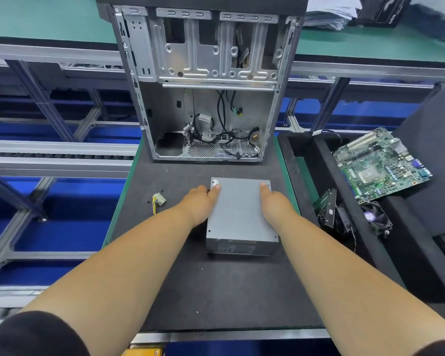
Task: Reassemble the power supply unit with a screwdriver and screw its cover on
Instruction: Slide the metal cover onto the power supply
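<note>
A grey metal power supply unit (240, 214) lies flat on the black mat (216, 291), its cover on top. My left hand (202, 204) grips its left side, thumb on the top near a round sticker at the far left corner. On the opposite side my right hand (275, 204) grips the unit, thumb lying on the top near the far right corner. The fingers of both hands are hidden behind the unit's sides. A white cable connector (158, 200) with yellow and black wires lies to the left, with small black screws (148, 202) beside it. No screwdriver is in view.
An open, stripped computer case (206, 80) stands just beyond the unit, loose cables at its bottom. To the right, black foam trays hold a green motherboard (378, 165), a drive (328, 209) and a cooling fan (375, 214). Aluminium conveyor rails run along the left.
</note>
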The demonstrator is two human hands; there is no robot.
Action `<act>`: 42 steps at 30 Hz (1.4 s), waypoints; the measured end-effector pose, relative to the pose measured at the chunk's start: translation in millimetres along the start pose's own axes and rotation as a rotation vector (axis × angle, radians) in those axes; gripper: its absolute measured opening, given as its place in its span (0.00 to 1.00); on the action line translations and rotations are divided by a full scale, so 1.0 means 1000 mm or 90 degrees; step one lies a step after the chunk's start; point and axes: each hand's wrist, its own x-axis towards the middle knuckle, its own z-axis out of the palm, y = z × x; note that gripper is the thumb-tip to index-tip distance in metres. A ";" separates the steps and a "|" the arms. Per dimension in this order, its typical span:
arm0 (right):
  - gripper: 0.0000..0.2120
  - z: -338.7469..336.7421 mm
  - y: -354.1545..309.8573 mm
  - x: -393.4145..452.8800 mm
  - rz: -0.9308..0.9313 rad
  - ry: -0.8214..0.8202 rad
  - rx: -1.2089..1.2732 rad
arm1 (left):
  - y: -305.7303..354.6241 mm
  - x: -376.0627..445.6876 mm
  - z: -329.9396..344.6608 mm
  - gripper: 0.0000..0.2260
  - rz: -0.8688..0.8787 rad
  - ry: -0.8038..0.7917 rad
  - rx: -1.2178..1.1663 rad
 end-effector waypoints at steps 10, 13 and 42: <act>0.36 -0.003 -0.002 -0.004 0.043 -0.030 0.021 | -0.004 -0.004 -0.007 0.34 -0.028 -0.048 -0.025; 0.35 -0.007 0.005 -0.008 0.033 -0.124 0.234 | -0.005 -0.013 -0.015 0.35 0.006 -0.057 -0.059; 0.35 -0.060 0.025 -0.054 -0.482 -0.031 -0.083 | -0.009 -0.049 -0.025 0.54 0.272 0.134 -0.097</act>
